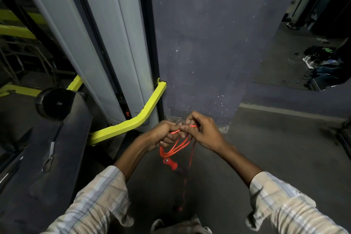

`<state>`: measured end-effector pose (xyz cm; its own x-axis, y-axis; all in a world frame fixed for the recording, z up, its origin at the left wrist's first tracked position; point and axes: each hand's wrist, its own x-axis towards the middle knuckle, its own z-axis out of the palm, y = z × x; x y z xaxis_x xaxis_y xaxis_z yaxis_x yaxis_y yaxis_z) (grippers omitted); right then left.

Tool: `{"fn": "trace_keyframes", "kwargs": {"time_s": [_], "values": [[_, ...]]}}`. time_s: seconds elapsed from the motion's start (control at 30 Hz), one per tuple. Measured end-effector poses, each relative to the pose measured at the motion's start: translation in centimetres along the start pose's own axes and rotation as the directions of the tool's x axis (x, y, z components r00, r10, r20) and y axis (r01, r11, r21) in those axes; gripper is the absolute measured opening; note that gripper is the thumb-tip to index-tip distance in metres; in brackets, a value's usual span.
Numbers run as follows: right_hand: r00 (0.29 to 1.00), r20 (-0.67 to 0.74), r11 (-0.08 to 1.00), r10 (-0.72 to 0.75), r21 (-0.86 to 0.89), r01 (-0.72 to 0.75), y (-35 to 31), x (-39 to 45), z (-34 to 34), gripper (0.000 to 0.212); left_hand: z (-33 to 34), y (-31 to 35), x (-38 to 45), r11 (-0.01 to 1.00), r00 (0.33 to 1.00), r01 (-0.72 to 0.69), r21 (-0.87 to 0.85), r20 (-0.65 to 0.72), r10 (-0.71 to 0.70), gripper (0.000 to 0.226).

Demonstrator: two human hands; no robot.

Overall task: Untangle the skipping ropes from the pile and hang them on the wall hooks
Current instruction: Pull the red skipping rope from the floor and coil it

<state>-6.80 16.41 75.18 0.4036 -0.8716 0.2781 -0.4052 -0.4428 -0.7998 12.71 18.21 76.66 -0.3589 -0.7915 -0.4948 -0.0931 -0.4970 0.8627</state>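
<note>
We noted the left hand [163, 135] curled round gathered loops of an orange skipping rope [175, 148] in front of the grey wall [209, 43], the right hand [203, 131] pinching one strand beside it, the red handle [171, 164] dangling below, loose cord trailing floorward
</note>
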Motion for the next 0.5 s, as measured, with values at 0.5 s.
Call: {"fn": "trace_keyframes", "kwargs": {"time_s": [0.5], "values": [[0.94, 0.019, 0.94, 0.341, 0.001, -0.341, 10.8, -3.6, -0.9, 0.03, -6.1, 3.0, -2.8, 0.875, 0.983, -0.121, -0.47, 0.065, 0.171, 0.032]]}}
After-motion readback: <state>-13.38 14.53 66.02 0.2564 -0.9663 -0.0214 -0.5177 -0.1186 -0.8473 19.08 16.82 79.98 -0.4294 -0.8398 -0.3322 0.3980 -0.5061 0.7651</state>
